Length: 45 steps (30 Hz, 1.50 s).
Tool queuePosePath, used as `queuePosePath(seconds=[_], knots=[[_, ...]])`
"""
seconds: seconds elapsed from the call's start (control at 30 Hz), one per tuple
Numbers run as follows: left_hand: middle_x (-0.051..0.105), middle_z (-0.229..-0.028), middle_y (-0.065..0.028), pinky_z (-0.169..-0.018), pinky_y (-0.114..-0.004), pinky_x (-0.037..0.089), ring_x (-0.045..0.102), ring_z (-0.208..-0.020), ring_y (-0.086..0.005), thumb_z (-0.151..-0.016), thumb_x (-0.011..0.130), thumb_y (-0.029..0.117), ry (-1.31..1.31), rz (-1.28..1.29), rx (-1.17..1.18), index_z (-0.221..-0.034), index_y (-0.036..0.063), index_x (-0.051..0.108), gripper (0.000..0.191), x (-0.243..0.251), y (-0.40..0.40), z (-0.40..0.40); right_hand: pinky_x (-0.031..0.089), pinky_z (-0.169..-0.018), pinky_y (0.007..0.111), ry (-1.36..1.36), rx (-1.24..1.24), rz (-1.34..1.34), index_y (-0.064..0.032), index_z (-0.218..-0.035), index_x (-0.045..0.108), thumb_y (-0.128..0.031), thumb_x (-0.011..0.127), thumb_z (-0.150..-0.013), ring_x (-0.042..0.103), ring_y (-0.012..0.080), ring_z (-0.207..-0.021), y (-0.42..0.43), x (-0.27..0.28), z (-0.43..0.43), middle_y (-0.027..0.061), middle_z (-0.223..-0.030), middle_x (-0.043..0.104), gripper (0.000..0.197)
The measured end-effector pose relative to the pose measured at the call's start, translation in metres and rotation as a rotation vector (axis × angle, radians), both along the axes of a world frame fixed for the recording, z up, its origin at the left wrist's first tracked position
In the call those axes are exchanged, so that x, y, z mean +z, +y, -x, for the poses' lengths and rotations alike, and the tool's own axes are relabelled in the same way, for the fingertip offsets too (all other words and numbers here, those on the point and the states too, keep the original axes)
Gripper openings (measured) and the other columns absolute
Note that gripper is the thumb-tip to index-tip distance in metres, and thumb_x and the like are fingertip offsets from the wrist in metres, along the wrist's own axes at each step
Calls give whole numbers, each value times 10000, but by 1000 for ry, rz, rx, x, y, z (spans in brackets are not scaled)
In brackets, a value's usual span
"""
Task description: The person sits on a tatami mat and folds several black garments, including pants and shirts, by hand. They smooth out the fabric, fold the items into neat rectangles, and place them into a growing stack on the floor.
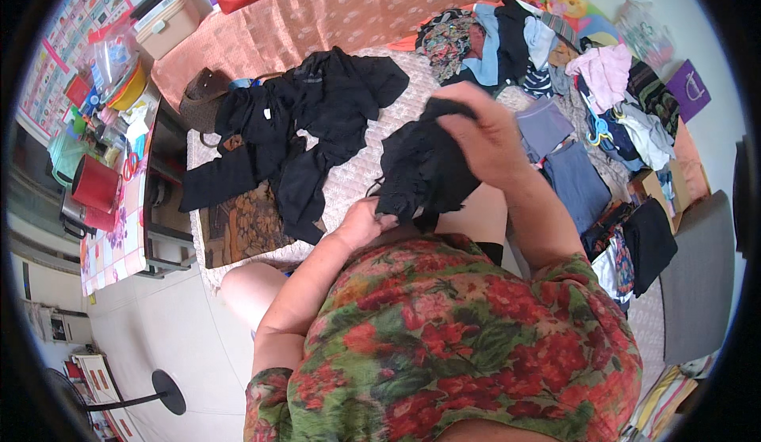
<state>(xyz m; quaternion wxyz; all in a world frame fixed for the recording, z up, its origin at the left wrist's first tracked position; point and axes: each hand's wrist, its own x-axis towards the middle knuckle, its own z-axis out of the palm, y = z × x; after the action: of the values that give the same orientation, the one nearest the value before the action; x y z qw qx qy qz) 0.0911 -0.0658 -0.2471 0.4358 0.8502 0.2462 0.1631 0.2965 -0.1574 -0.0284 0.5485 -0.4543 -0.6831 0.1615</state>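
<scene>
A black garment (425, 156) hangs bunched between my two hands, close to my lap. My left hand (365, 222) grips its lower left end, where the cloth is gathered and ruffled. My right hand (484, 130) is raised, its fingers and thumb curled around the upper fold. What kind of garment it is, I cannot tell. Farther left, more black clothes (333, 103) lie spread and overlapping on a pale quilted bedcover (351, 183). A brown patterned cloth (244, 228) lies partly under them.
A woven brown bag (202, 97) stands behind the black clothes. Folded trousers (574, 180) and heaped clothes with a blue hanger (600, 130) lie to the right. A table (113, 252) at the left holds a red container (95, 183) and scissors (130, 166). A fan base (169, 392) stands on the floor.
</scene>
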Motion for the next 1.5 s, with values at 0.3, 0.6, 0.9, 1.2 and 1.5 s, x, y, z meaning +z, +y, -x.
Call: queuePosePath(seconds=[0.3, 0.6, 0.9, 1.2, 1.5], knots=[[589, -856, -87, -964, -502, 382, 576, -911, -305, -512, 562, -82, -284, -966, 342, -738, 49, 586, 262, 92, 94, 71, 454, -911, 268, 487, 151, 194, -29, -1167, 591, -160, 563, -937, 586, 131, -1023, -19, 44, -51, 49, -1105, 627, 266], [555, -746, -58, -940, -452, 447, 558, -786, -226, -858, 513, 65, -1169, 91, -75, -696, 35, 565, 172, 279, 94, 130, 374, -1021, 309, -179, 339, 357, -33, -1259, 535, -129, 682, -789, 503, 147, -1165, -6, 81, -90, 51, -1228, 571, 502], [626, -808, -98, -761, -326, 446, 553, -812, -182, -737, 788, 374, -645, -133, -38, -785, 7, 566, 431, 314, 50, 189, 437, -914, 237, 71, 65, 236, -13, -1156, 590, -144, 669, -849, 570, 101, -981, 14, 108, -75, 27, -1077, 629, 343], [656, -891, -18, -782, -249, 459, 586, -818, -110, -849, 658, 52, -510, -445, 564, -1025, -16, 660, 189, 343, 29, 224, 521, -778, 295, 4, 313, 126, -37, -1239, 538, -46, 617, -868, 616, 161, -912, -1, 183, -38, 70, -1081, 639, 379], [654, -963, 12, -824, -236, 443, 569, -880, -76, -904, 649, 189, -201, -394, 550, -1112, -5, 639, 285, 358, 63, 238, 509, -775, 259, -109, 243, 371, -32, -1183, 560, -42, 631, -848, 601, 128, -898, 37, 205, -21, 49, -1072, 636, 343]])
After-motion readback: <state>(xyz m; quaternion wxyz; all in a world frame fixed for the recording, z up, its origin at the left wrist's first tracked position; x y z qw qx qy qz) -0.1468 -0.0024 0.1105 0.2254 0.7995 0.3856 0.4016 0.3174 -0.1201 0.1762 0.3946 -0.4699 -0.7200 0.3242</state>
